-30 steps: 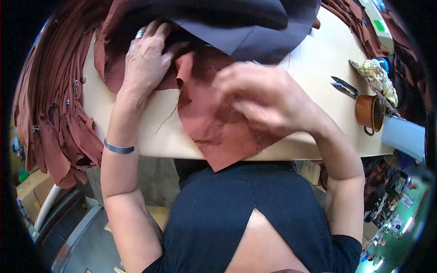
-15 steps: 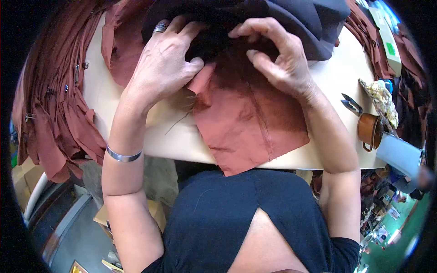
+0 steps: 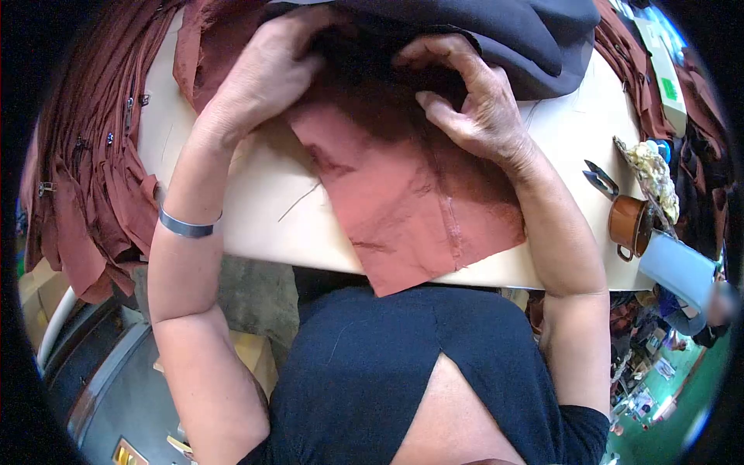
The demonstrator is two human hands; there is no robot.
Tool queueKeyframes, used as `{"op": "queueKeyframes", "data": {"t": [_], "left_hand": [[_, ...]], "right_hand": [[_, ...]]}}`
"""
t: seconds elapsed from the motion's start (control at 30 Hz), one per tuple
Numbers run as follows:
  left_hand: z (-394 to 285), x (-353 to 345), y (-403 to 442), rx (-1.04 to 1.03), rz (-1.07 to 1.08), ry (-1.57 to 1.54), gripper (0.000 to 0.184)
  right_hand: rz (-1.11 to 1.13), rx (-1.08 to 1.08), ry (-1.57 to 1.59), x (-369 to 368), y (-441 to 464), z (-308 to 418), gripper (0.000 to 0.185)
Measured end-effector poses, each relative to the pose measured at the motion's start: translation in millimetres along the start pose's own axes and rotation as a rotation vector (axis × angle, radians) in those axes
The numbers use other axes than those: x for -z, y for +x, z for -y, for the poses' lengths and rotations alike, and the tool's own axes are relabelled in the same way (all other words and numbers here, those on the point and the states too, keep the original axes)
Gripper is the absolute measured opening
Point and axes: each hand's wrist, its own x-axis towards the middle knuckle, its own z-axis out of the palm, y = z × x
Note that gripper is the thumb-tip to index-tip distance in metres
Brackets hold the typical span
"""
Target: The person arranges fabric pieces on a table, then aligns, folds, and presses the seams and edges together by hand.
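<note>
A rust-red cloth piece [image 3: 387, 209] with a seam down it lies on the cream table, its lower corner over the front edge. Dark navy fabric [image 3: 535, 46] is heaped above it. My right hand [image 3: 480, 108] is at the edge of the dark fabric, fingers curved and thumb apart, with nothing visible pinched between them. On the left, my left hand [image 3: 279, 70] is smeared by motion over the cloth. Its fingertips reach into the shadow by the dark fabric, so its grip is hidden.
Rust-red cloth pieces with metal clips [image 3: 93, 155] hang along the left edge. At right on the table [image 3: 271, 232] are thread snips [image 3: 601, 180], a brown cup [image 3: 629, 225], a light-blue container [image 3: 678, 267] and a patterned cloth bundle [image 3: 652, 174]. A loose thread lies near the front.
My left hand has moved up and left, away from the turned-up edge of the red cloth, which now lies flatter. My right hand has hardly moved.
</note>
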Motion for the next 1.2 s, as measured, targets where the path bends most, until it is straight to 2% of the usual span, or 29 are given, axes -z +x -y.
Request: {"op": "queueKeyframes", "data": {"t": [0.03, 0.07, 0.13, 0.23, 0.33, 0.43, 0.53, 0.57, 0.6, 0.67, 0.73, 0.8, 0.9, 1.03, 1.13, 1.2], "left_hand": [[4.3, 0.0, 0.5, 0.106, -0.050, -0.214, 0.046], [22.4, -1.6, 5.8, -0.028, -0.067, -0.248, 0.051], [7.9, 1.6, 7.0, -0.075, -0.108, 0.055, 0.050], [12.8, -1.6, -1.0, -0.051, -0.176, 0.326, 0.051], [5.5, 2.8, -5.3, -0.089, -0.117, 0.237, 0.050], [-27.4, 3.1, -10.8, 0.314, 0.101, 0.448, 0.065], [-27.6, -9.1, -16.7, -0.192, -0.290, 0.739, 0.032], [-39.6, -10.0, -24.3, -0.324, -0.438, 0.721, 0.026], [-42.0, -11.3, -25.6, -0.406, -0.413, 0.574, 0.023], [-47.3, -27.5, -35.8, -0.285, -0.217, 0.369, 0.024], [-35.6, -40.0, -37.1, -0.207, -0.203, 0.561, 0.039], [-19.8, -40.6, -37.1, -0.115, -0.168, 0.527, 0.048], [-6.4, -34.4, -31.3, -0.124, -0.120, 0.581, 0.061], [-8.8, -12.3, -16.0, 0.034, 0.117, 0.475, 0.092], [6.0, -5.4, -11.5, 0.157, 0.224, 0.536, 0.095], [5.8, -2.3, -6.6, 0.114, 0.274, 0.531, 0.096]], "right_hand": [[0.001, -0.004, -0.014, -0.4, -0.2, 0.9, 0.042], [0.004, -0.009, -0.028, -0.9, 0.0, 2.7, 0.043], [0.017, -0.022, -0.062, -0.8, -0.5, 3.8, 0.044], [0.038, -0.040, -0.082, -1.7, 0.1, 4.4, 0.046], [0.048, -0.039, -0.049, -1.0, 0.7, 2.3, 0.048], [0.047, -0.001, -0.049, 0.1, 0.7, 0.4, 0.048], [0.039, 0.016, -0.032, -1.0, 1.7, 0.3, 0.048], [0.036, 0.001, -0.004, -0.8, 1.2, -0.4, 0.048], [0.036, -0.014, 0.022, -0.7, 0.5, -0.5, 0.048], [0.041, -0.045, 0.081, -0.9, 0.3, -1.3, 0.048], [0.039, -0.042, 0.113, -1.4, 1.7, -2.0, 0.048], [0.021, -0.018, 0.111, -0.3, 2.2, -3.0, 0.048], [0.012, -0.021, 0.157, 2.8, 3.9, -6.5, 0.044], [0.063, -0.069, 0.111, 6.4, 4.1, -3.6, 0.038], [0.105, -0.071, 0.149, 6.1, 3.7, -7.6, 0.037], [0.121, -0.069, 0.155, 4.4, 4.7, -7.2, 0.037]]}}
